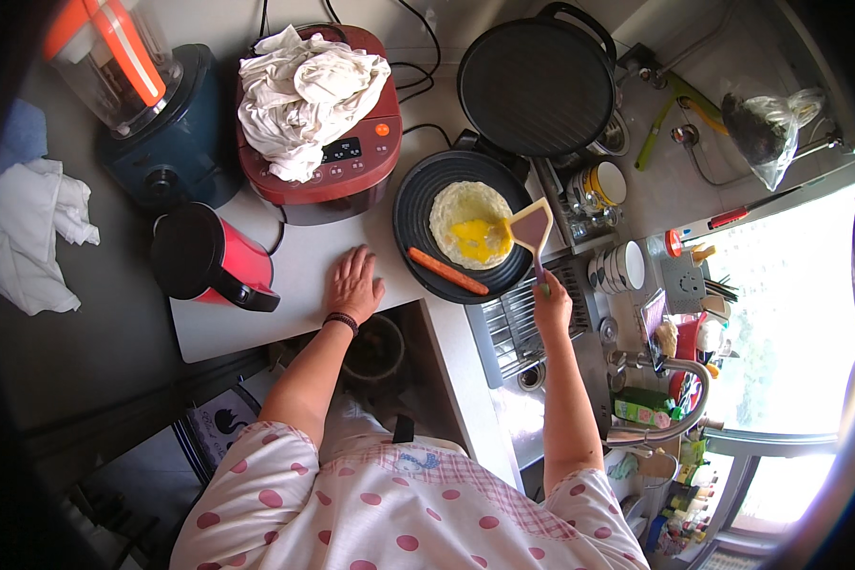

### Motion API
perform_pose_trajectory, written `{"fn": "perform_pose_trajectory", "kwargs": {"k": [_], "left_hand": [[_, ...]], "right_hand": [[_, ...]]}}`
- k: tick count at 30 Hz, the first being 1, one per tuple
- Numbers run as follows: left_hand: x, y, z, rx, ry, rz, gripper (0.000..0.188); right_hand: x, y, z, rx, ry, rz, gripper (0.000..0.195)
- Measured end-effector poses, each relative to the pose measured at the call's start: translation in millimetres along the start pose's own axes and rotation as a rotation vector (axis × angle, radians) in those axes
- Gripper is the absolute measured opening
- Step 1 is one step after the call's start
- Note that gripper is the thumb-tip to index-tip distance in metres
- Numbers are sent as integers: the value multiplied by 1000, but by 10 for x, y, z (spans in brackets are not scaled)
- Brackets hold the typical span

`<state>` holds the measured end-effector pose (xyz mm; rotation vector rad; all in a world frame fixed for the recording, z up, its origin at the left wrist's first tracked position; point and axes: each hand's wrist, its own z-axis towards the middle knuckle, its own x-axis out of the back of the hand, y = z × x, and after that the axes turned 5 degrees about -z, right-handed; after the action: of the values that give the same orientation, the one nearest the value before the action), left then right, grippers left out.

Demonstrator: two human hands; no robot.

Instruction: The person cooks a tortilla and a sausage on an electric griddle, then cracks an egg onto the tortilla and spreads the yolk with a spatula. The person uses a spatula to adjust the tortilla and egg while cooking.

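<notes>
My right hand [552,308] grips the handle of a spatula [532,226] with a brown blade and pale rim. Its blade rests at the right edge of a round flatbread [463,203] in the black electric griddle [417,187]. Bright yellow egg [481,239] lies spread over the lower part of the flatbread. A reddish sausage [447,271] sits beside it, along the griddle's lower left. The griddle's ridged lid [538,85] is folded back behind. My left hand [355,283] lies flat on the white countertop [303,260], fingers slightly apart, holding nothing.
Left of the griddle stands a red cooker [370,153] with a crumpled white cloth [310,92] on top. A red kettle [214,256] and a blender [164,142] are further left. On the right are a dish rack [516,328], stacked bowls [616,267] and the sink faucet [698,399].
</notes>
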<state>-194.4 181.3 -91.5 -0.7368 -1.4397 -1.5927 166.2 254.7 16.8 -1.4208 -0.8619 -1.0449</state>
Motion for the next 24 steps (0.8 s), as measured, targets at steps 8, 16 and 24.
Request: {"fn": "perform_pose_trajectory", "kwargs": {"k": [8,16,24], "left_hand": [[9,-3,10,-4,-2,-9,51],[5,11,7,2,4,-5,51],[10,9,6,2,4,14,51]], "right_hand": [[-2,29,83,43,62,14,40],[253,-52,86,203,-113,118,41],[151,25,321,232,-128,33,43]]}}
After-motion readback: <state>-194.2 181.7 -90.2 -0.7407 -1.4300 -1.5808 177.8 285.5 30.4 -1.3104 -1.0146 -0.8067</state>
